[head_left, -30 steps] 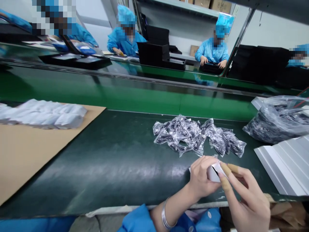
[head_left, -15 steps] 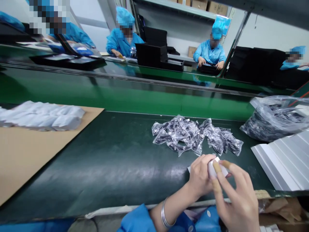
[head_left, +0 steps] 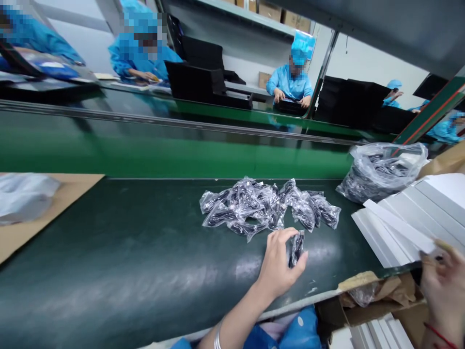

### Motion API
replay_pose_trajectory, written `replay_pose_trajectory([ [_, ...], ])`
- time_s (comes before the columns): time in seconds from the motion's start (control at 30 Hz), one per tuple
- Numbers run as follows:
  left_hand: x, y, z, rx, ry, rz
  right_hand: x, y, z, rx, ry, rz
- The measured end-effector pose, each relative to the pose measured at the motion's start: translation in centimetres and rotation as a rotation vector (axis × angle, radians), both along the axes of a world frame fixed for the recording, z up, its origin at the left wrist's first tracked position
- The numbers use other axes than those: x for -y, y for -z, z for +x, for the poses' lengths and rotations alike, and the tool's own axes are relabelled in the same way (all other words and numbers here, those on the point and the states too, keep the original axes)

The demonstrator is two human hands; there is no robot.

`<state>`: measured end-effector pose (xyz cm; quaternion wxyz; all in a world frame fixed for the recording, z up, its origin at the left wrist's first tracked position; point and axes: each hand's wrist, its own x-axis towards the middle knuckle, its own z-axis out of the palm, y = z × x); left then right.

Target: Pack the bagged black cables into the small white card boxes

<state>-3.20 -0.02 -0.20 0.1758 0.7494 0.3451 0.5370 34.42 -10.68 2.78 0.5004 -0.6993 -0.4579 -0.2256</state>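
Observation:
My left hand [head_left: 278, 266] is closed around a small clear bag with a black cable [head_left: 297, 248] in it, low over the dark green worktop [head_left: 152, 261]. Just beyond the fingers lies a loose pile of similar bagged black cables [head_left: 250, 206]. At the right edge, my right hand [head_left: 441, 286] pinches the near end of a long white card strip [head_left: 399, 225], which looks like a folded flat carton. The strip lies slanted over a fanned stack of white flat cartons [head_left: 378, 242]. Part of the right hand's grip is blurred.
A large clear bag of black cables [head_left: 378, 174] stands at the back right. White wrapped things [head_left: 25, 196] lie on brown cardboard [head_left: 72, 194] at the left. Below the worktop's edge is an open carton [head_left: 410, 315] with white pieces. Co-workers sit beyond the green barrier [head_left: 189, 160].
Both hands were together on a small white piece; now they are apart. The left hand holds a bagged cable, and the right has moved to the white stack. The view has swung right.

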Motion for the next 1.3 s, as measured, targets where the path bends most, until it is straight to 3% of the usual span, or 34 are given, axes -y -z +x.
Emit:
replay_pose_trajectory([
  [0.1,0.1,0.0,0.2,-0.029,0.028,-0.014,0.5,2.6,2.1,0.133,-0.002,-0.192],
  [0.2,0.2,0.1,0.3,-0.042,0.029,-0.042,0.7,4.1,1.3,0.226,0.045,-0.293],
  [0.37,0.2,0.4,0.1,-0.04,-0.01,-0.07,-0.6,4.3,-0.4,0.247,0.279,-0.31],
  [0.47,0.1,0.6,0.1,-0.073,-0.018,-0.095,-2.3,3.9,-2.0,0.226,0.304,-0.245],
  [0.57,-0.1,0.8,0.3,-0.254,0.042,-0.154,-4.2,3.5,-5.9,0.233,0.07,-0.293],
  [0.73,-0.3,1.7,0.5,-0.63,0.076,-0.229,-6.4,4.1,-16.0,0.312,-0.665,-0.649],
  [0.83,-0.5,2.3,0.4,-0.669,-0.053,-0.236,-7.7,4.8,-19.9,0.338,-0.781,-0.692],
  [0.9,-0.7,2.5,0.3,-0.65,-0.152,-0.217,-9.0,4.4,-20.2,0.344,-0.763,-0.666],
  [1.0,-0.7,2.2,0.4,-0.603,-0.154,-0.199,-11.9,0.7,-16.8,0.335,-0.669,-0.546],
  [1.17,-0.4,1.6,0.6,-0.543,-0.01,-0.184,-19.0,-10.4,-5.6,0.262,-0.269,-0.348],
  [1.23,-0.4,1.6,0.5,-0.506,0.003,-0.166,-21.5,-13.9,-1.6,0.254,-0.195,-0.413],
  [1.3,-0.6,1.7,0.5,-0.47,-0.005,-0.153,-23.3,-16.1,1.4,0.254,-0.188,-0.528],
])
